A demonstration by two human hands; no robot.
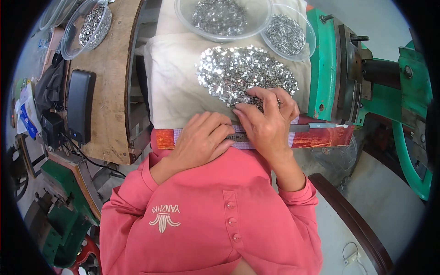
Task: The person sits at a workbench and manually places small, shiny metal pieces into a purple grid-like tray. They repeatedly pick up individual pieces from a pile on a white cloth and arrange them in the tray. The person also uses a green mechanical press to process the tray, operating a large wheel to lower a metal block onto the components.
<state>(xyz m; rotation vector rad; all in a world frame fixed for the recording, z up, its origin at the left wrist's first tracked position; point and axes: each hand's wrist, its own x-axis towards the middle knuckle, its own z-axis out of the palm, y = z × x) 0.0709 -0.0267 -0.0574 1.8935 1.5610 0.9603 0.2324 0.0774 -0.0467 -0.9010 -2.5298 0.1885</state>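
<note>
Small shiny metal pieces lie in a loose pile (pixel 243 68) on a pale cloth (pixel 172 87) in front of me. My right hand (pixel 270 123) reaches over the pile's near edge, its thumb and fingers curled down toward the pieces. What its fingertips pinch, if anything, is hidden. Close to my body, my left hand (pixel 201 140) has its fingers bent together against the end of a dark, narrow metal strip (pixel 238 136). That strip lies between my two hands on a checked cloth (pixel 245 145), and my left fingers cover part of it.
Beyond the pile stand a large clear tub (pixel 183 18) and a smaller clear bowl (pixel 313 43), both holding metal pieces. A thin tool with a pale handle (pixel 327 125) lies on the red board (pixel 327 137). Green machinery (pixel 321 73) borders the right; a wooden bench (pixel 107 91) stands left.
</note>
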